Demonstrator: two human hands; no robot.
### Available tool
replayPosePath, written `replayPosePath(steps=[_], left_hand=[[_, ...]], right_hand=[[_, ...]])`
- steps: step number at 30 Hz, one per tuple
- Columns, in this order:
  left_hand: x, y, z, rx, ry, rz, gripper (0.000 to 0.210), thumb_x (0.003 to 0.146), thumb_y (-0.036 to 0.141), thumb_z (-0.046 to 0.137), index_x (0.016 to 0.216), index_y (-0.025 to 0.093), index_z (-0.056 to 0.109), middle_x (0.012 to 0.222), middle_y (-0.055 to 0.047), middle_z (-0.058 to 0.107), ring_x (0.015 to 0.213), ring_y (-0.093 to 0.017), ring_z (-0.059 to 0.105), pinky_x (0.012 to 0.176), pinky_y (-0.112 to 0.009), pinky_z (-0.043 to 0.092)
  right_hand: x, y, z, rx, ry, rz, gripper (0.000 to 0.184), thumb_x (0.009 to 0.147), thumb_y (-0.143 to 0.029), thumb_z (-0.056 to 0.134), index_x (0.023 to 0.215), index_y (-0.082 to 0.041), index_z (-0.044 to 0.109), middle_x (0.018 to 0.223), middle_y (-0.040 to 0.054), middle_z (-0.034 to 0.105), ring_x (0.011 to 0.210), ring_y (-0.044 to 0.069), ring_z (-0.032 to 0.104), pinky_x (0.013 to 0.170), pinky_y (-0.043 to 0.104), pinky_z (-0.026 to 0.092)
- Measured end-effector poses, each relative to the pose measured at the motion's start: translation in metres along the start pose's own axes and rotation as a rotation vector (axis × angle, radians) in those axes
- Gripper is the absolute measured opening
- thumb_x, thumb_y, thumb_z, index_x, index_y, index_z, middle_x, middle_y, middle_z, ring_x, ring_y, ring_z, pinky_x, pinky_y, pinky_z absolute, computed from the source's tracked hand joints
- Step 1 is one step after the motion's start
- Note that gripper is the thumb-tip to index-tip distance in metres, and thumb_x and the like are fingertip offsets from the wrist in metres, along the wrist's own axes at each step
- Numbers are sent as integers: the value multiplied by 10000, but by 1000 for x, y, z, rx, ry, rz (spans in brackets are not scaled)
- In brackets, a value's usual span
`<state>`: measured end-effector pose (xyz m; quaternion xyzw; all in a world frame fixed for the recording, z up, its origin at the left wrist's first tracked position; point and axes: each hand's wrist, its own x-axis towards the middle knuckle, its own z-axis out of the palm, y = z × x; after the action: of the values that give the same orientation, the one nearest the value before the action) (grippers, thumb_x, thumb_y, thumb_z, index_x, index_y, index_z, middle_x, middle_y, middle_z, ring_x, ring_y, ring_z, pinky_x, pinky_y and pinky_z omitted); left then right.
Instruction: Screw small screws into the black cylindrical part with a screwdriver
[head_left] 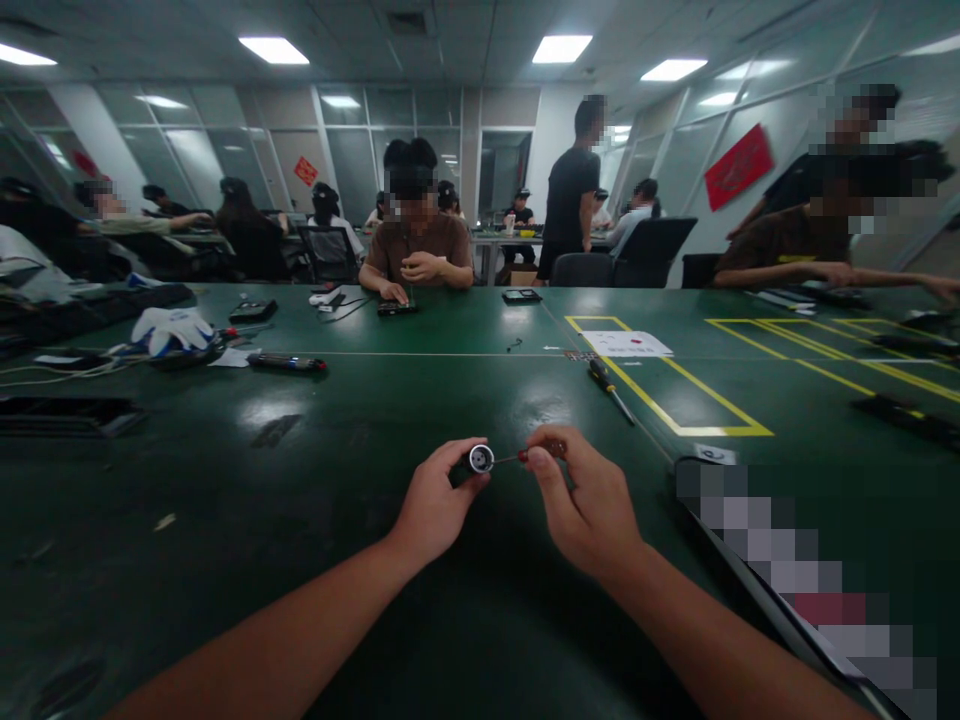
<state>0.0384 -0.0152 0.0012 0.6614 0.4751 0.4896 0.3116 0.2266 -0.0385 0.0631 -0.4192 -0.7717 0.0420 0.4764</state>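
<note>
In the middle of the head view, my left hand (439,502) is closed around a small round part (481,459) with a silver ring and a dark centre. Its ring face is turned toward me; the rest is hidden by my fingers, so its exact kind cannot be told. My right hand (589,495) pinches the handle of a small screwdriver (523,456), red at the front end. The thin shaft points left, and its tip meets the right edge of the round part. Both hands are held above the green table (360,620).
A yellow-and-black screwdriver (611,388) lies beyond my right hand, near yellow tape outlines (720,432) and a paper sheet (628,343). A dark pen-like tool (287,363) and white gloves (172,330) lie to the left. A dark-edged tray (739,565) is at right. A person (416,240) works opposite.
</note>
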Motion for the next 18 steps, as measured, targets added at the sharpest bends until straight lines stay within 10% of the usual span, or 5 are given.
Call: replayPosePath(steps=[18], left_hand=[[1, -3, 1, -15, -10, -13, 404, 854, 131, 683, 1243, 241, 681, 1256, -58, 701, 1194, -227, 637, 1086, -434, 464]], right_hand=[[-2, 3, 1, 32, -28, 4, 140, 1034, -292, 471, 1016, -226, 594, 834, 31, 713, 753, 194, 706, 708, 315, 509]])
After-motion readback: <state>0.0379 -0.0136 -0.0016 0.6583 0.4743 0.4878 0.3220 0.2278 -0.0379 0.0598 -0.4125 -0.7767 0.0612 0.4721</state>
